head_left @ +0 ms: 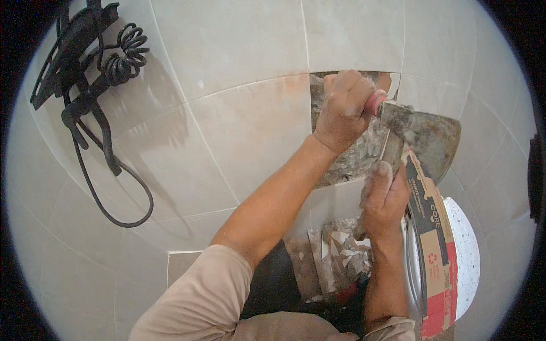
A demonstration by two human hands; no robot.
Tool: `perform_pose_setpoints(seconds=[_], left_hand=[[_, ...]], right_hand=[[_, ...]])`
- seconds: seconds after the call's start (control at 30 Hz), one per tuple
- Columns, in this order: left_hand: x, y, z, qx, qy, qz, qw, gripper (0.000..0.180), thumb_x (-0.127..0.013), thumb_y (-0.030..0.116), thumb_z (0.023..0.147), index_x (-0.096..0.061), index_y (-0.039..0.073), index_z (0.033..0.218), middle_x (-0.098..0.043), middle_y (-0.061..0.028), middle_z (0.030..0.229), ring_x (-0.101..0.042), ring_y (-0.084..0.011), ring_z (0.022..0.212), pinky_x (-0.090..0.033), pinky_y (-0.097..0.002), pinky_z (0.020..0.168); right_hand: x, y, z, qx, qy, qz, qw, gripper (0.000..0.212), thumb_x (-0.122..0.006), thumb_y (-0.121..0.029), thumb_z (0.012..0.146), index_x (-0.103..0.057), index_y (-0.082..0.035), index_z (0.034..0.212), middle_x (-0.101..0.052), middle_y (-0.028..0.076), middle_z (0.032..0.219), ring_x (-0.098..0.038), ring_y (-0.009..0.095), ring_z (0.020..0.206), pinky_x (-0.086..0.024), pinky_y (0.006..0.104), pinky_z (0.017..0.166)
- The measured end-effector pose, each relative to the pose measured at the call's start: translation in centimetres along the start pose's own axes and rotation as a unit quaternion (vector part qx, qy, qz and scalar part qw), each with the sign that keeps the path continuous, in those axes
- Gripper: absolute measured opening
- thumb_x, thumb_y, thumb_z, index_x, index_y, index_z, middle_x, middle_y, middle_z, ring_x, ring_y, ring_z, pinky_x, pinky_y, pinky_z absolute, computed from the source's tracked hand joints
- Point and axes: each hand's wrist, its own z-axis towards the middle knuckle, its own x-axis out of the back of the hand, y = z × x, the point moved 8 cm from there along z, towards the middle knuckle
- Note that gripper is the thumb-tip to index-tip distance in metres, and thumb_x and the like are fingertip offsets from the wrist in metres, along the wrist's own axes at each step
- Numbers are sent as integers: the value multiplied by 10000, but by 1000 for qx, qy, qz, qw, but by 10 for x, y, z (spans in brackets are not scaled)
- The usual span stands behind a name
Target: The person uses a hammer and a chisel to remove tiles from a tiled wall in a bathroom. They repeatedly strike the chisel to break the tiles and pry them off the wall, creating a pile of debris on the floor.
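My left hand (344,108) is closed around a red handle (375,103), with the rest of that tool hidden behind my fingers. It is held at the square hole (355,162) in the tiled wall, where rough grey mortar shows. Lower and to the right, my right hand (385,196) grips the worn handle of a hatchet (433,139). The hatchet's wide, dirty blade points to the right. The back of its head is up against the end of the red handle, though whether they touch I cannot tell.
Black shower fittings (85,85) with a coiled hose hang on the left wall. At lower right stands a printed cardboard piece (431,244), in front of a white rounded object (465,261). Broken rubble (341,250) lies below the hole, between my arms.
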Motion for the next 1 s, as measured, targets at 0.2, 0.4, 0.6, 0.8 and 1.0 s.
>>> perform_pose_setpoints(seconds=[0.2,0.4,0.6,0.8,1.0], left_hand=[[6,-2,0,18,8,-32,999,203,-774,132,796,-591,97,876,-562,-63,801,-558,-290,801,-376,-421,767],[8,-2,-1,17,16,-24,999,196,-775,132,789,-603,94,875,-589,-70,828,-571,-295,797,-384,-417,777],[11,-3,2,18,29,-21,999,185,-761,132,778,-607,96,874,-597,-65,837,-579,-294,805,-383,-421,780],[8,-1,1,31,31,-4,999,171,-752,147,788,-606,100,864,-588,-57,833,-579,-288,812,-386,-429,783],[11,-2,4,35,38,-4,999,189,-766,140,771,-606,103,865,-583,-54,833,-582,-290,814,-388,-433,783]], right_hand=[[5,-5,-9,-18,-39,274,961,340,-525,-306,1022,-658,6,1003,-622,200,840,-645,307,784,-550,481,769],[0,13,11,24,-23,-249,968,378,-546,-283,1016,-591,32,1220,-654,230,942,-653,335,881,-524,505,893],[21,-5,-12,25,-2,277,961,287,-554,-303,1020,-596,-30,1099,-593,147,820,-594,286,756,-487,497,743],[18,30,14,6,-18,-298,955,312,-545,-406,1033,-581,-104,1104,-544,102,765,-579,243,741,-455,496,674],[32,8,-4,74,5,175,982,424,-525,-412,1044,-571,9,1069,-597,188,820,-584,339,727,-488,491,704]])
